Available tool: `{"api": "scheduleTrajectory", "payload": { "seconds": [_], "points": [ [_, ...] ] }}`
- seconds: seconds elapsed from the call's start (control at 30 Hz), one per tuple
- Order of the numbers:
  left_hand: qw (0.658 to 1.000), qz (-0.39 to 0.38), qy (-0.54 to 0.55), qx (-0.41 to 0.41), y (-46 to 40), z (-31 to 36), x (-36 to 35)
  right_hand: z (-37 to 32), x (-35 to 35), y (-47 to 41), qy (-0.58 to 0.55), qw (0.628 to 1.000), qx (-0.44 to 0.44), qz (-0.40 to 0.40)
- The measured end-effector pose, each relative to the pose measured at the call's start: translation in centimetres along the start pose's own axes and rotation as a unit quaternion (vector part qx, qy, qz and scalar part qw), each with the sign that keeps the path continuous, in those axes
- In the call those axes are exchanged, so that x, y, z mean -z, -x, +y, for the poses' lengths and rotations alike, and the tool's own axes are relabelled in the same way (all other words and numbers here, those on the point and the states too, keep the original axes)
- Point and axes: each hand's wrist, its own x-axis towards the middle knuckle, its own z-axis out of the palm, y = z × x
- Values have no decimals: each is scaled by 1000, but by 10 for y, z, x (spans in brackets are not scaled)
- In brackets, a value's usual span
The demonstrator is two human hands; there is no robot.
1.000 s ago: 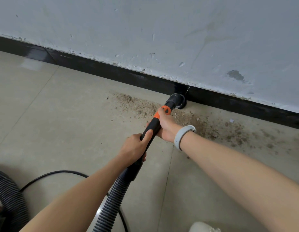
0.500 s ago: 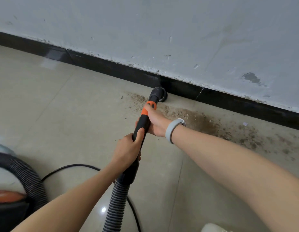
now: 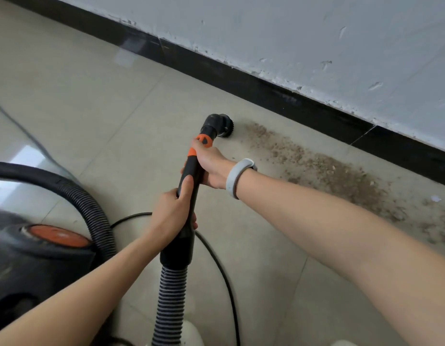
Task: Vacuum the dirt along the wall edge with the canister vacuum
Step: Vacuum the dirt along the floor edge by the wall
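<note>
A black and orange vacuum wand (image 3: pixel 191 171) ends in a round brush nozzle (image 3: pixel 220 126) that sits on the floor at the left end of a brown dirt strip (image 3: pixel 328 171). My right hand (image 3: pixel 211 163) grips the wand near its orange collar; a grey band is on that wrist. My left hand (image 3: pixel 174 213) grips the wand lower down, just above the ribbed grey hose (image 3: pixel 170 300). The dirt runs to the right along the black baseboard (image 3: pixel 266 93) under the pale wall (image 3: pixel 316 33). The dark canister (image 3: pixel 29 260) with an orange button sits at the lower left.
A thick black ribbed hose (image 3: pixel 74 193) loops from the canister across the left floor. A thin black power cord (image 3: pixel 224 270) curves on the beige tiles (image 3: pixel 91 101) below the wand. White shoe tips (image 3: pixel 191 333) show at the bottom edge.
The nozzle has pulled away from the baseboard and shifted left, to the left end of the dirt strip. The view swung left, bringing the canister into sight.
</note>
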Motion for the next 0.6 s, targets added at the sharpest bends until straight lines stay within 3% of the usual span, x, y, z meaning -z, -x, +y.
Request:
{"api": "scheduleTrajectory", "payload": {
  "seconds": [0.17,0.43,0.6],
  "points": [
    [1000,-12,-2,4,-1,-5,3,6,0,-1,-10,1000,0,-3],
    [1000,-27,-3,-6,-40,36,-10,-40,18,-12,-40,998,39,42],
    [999,-49,-3,3,-26,25,-5,-20,21,-10,-43,998,28,29]
  ]
}}
